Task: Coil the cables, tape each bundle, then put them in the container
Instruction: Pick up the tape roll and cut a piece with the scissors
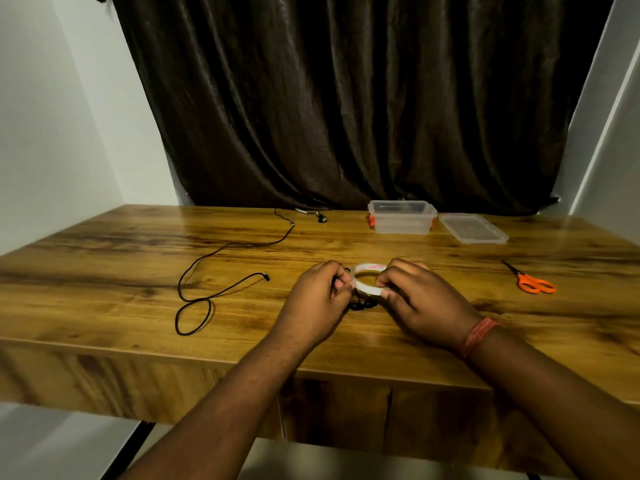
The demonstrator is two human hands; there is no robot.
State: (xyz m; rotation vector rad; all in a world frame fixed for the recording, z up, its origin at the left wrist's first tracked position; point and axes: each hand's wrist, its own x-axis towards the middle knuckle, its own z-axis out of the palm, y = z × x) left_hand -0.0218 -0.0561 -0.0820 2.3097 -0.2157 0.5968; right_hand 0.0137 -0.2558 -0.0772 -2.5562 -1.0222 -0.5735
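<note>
A roll of tape (370,279) is pinched over the bench (104,258) by the left hand (320,299) and right hand (420,299), above a small coiled cable (362,304). Being light and sticky, it is probably best held by its rim.

Wood-grain bench (104,265) with glossy top, thick front edge. Behind the bench, dark brown satin curtain (346,98) hangs in folds. White walls (41,133) flank the curtain both sides. Dim warm light. Pale floor (52,441) below the bench.
</note>
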